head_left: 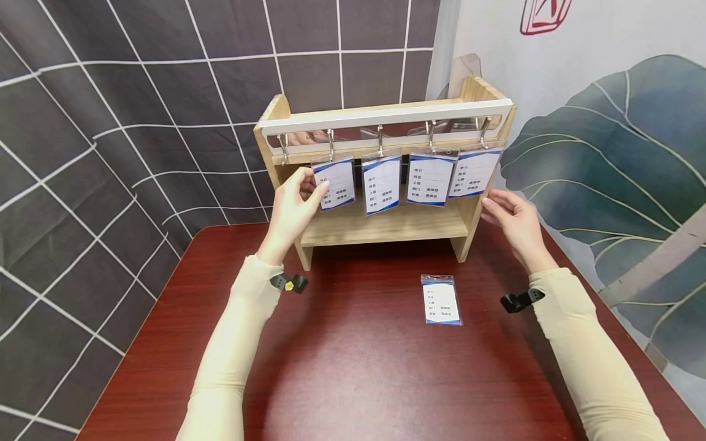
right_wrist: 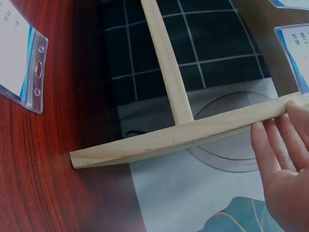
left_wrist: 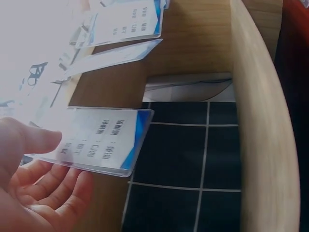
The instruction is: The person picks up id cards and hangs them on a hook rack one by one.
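Note:
My left hand [head_left: 295, 205] pinches the leftmost badge holder [head_left: 343, 184] near its left edge, thumb on the front and the other fingers behind. This clear sleeve with a blue-and-white card hangs below a hook [head_left: 331, 142] on the shelf's front rail. At the right side of the wooden shelf [head_left: 386, 228], my right hand [head_left: 515, 222] touches the upright panel [right_wrist: 145, 141], its thumb at the front edge and its fairly straight fingers along the outer face. Beside that hand hangs the rightmost badge holder [head_left: 475, 173].
Two more badge holders hang between, one in the middle [head_left: 382, 185] and one right of it [head_left: 432, 177]. The far-left hook [head_left: 283, 148] bears no badge. Another badge holder [head_left: 440, 301] lies face up on the red-brown table [head_left: 353, 367]. A tiled-pattern cloth [head_left: 220, 92] hangs behind.

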A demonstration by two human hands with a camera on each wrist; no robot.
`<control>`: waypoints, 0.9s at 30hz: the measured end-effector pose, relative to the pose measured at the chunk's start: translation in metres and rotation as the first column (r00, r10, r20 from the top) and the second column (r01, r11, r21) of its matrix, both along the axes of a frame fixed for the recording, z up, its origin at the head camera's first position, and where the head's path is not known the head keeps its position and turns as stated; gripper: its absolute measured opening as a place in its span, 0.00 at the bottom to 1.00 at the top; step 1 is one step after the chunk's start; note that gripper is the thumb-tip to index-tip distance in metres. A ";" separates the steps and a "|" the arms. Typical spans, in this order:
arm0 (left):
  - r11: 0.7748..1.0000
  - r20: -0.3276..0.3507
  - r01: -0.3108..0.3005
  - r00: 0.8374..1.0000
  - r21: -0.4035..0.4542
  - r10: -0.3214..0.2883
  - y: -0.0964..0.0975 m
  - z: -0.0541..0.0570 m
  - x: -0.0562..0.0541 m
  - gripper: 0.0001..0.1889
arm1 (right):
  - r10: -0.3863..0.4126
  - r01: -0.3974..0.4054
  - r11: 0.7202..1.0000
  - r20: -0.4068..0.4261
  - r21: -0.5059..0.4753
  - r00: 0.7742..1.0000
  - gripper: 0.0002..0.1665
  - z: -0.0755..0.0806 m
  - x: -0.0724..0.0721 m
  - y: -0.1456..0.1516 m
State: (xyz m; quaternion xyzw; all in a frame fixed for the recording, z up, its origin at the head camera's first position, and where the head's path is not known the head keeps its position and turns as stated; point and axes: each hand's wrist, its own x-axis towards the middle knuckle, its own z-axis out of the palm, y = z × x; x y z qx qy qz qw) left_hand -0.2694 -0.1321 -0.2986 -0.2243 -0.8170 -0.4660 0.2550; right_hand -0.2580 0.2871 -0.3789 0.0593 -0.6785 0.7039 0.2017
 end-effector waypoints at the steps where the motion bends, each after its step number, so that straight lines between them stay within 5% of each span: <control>1: 1.000 0.004 0.002 1.000 -0.004 -0.002 0.000 -0.002 0.000 0.13 | 0.000 0.000 1.000 -0.001 -0.001 1.000 0.13 0.000 0.000 0.000; 15: 0.999 0.100 0.019 0.995 -0.027 -0.016 -0.004 -0.030 -0.001 0.11 | -0.004 0.003 0.999 0.012 0.039 1.000 0.18 -0.002 0.002 0.000; 27: 0.999 0.169 0.002 0.986 -0.045 0.005 -0.001 -0.043 0.001 0.11 | -0.006 0.006 0.999 0.009 0.034 1.000 0.18 0.000 0.001 0.000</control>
